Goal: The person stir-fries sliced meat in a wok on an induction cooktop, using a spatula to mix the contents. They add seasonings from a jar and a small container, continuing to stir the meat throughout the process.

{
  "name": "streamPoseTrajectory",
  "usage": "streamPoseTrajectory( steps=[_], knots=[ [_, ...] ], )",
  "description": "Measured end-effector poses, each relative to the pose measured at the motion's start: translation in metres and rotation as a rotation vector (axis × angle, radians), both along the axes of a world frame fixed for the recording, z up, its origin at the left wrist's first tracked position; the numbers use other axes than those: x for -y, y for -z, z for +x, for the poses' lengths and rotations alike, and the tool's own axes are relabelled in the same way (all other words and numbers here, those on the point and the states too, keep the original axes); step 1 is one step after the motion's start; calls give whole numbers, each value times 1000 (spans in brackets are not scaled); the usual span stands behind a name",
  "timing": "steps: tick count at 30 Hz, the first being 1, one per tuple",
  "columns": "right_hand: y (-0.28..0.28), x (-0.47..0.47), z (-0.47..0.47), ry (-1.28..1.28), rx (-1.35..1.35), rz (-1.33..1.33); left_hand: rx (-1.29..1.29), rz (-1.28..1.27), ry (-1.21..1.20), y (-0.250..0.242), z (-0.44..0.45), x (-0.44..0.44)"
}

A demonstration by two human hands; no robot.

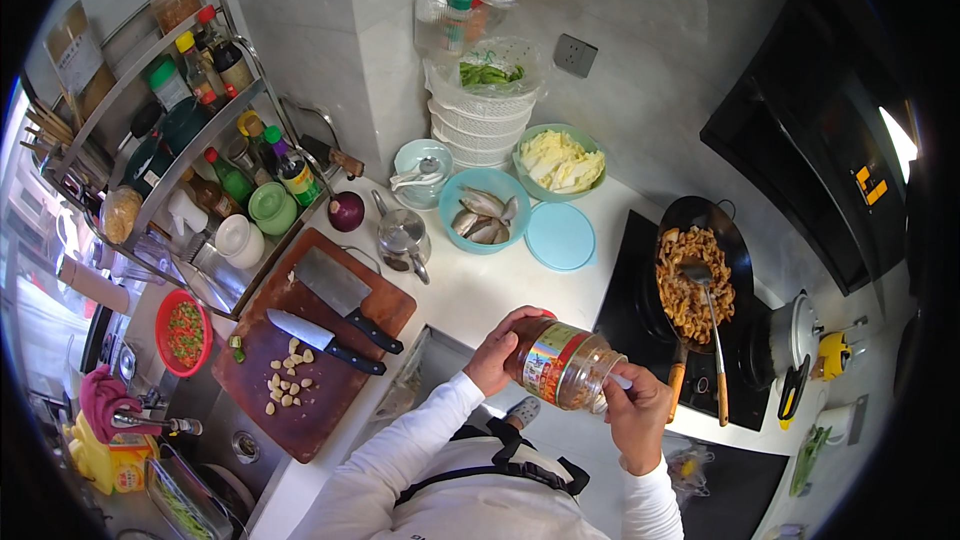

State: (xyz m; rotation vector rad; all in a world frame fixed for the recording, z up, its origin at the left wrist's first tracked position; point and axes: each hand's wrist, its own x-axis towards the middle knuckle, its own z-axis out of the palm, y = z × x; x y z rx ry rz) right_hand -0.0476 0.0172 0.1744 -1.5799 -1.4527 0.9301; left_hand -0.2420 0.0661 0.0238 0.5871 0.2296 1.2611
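Observation:
A labelled clear jar [556, 364] of reddish-brown contents lies tilted nearly on its side, its open mouth towards the right. My left hand [491, 354] grips it around the base end. At the mouth, my right hand [637, 412] pinches a small white handle [621, 381], probably a spoon's; the end inside the jar is hard to make out. Right of the hands, a wok [739, 270] on the black cooktop [630, 270] holds browned, sliced food [690, 247]. A metal spatula with a wooden handle [721, 397] rests in that food.
On the left, a wooden cutting board [330, 420] bears a cleaver [330, 281], a kitchen knife [300, 328] and garlic cloves [277, 390]. Behind are a blue bowl of fish pieces [450, 229], a bowl of cabbage [562, 157] and a steel pot [403, 236]. A range hood [795, 142] overhangs the cooktop.

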Motion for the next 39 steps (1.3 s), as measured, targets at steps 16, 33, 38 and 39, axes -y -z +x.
streamPoseTrajectory(
  steps=[16,33,38,39],
  knots=[
    [3,4,10,-273,280,362,43,-247,131,7,-9,1],
    [-12,20,39,-69,56,252,43,-448,87,18,-18,-9],
    [-12,22,44,-59,-54,220,-21,-470,40,15,-11,-14],
    [-12,22,45,-44,-118,176,-19,-531,25,14,-9,-15]
  ],
)
